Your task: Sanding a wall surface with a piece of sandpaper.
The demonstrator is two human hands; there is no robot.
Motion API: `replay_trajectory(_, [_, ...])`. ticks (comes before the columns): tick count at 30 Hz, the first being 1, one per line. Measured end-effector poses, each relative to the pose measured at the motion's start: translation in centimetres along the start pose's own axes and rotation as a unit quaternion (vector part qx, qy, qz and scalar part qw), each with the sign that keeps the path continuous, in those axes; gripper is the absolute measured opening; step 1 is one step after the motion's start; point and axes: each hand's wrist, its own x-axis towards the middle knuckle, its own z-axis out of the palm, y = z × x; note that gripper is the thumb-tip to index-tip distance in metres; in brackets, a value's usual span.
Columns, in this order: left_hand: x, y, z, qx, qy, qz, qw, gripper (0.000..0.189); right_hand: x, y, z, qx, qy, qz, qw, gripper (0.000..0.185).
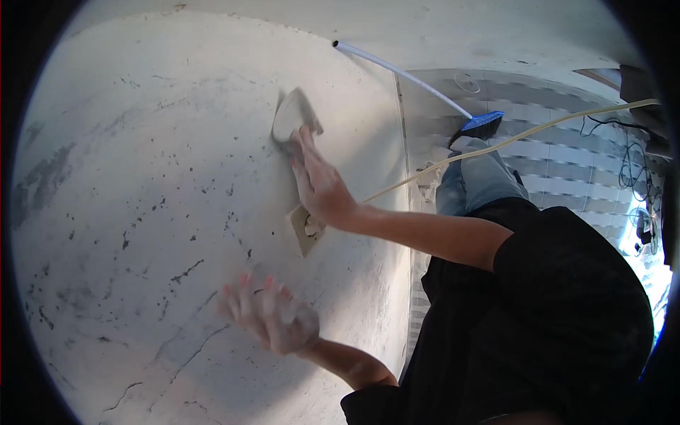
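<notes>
My right hand (324,180) presses a bent, pale grey sheet (296,114), which looks like sandpaper, against the white wall (175,133). One edge of the sheet curls up by the fingers. Just beside the wrist is a cream wall socket (304,234) with a pale plug in it, partly hidden by the hand. My left hand (273,316) is raised before the wall, blurred, its fingers apart and coated in white dust. It appears to hold nothing; whether the fingertips touch the wall is unclear. Pits, grey smudges and thin cracks mark the wall.
A yellowish cable (510,141) runs from near my right wrist across my jeans (478,175). Close to my feet, a broom (482,121) with a blue head has its handle against the wall. Dark cords (632,170) and a fan-like object (644,228) lie beyond on the tiled floor (568,154).
</notes>
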Motion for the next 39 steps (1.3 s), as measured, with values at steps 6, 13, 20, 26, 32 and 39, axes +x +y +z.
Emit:
replay_trajectory(6, [2.9,1.2,5.9,-0.186,0.002,0.010,0.982,0.023,1.2,0.0,0.3,0.027,0.034,-0.021,0.999,0.051])
replay_trajectory(13, [3.8,1.2,6.5,-0.219,0.092,0.027,0.971,0.029,1.4,0.1,0.2,0.024,0.015,-0.068,0.997,0.052])
replay_trajectory(20, [3.3,-1.3,5.7,-0.128,0.225,0.047,0.965,0.029,1.7,-0.4,0.2,0.015,0.021,-0.099,0.995,0.055])
replay_trajectory(26, [2.9,-1.1,5.6,-0.061,0.190,0.089,0.976,0.033,3.3,-0.7,0.4,-0.008,0.031,-0.128,0.991,0.054])
replay_trajectory(32, [2.7,-0.7,6.0,-0.056,0.185,0.048,0.980,0.035,8.9,-2.4,0.9,0.018,0.081,-0.097,0.992,0.047])
replay_trajectory(39, [2.5,-1.0,6.0,-0.054,0.186,0.082,0.978,0.032,8.3,-3.0,1.3,0.019,0.091,-0.137,0.986,0.043])
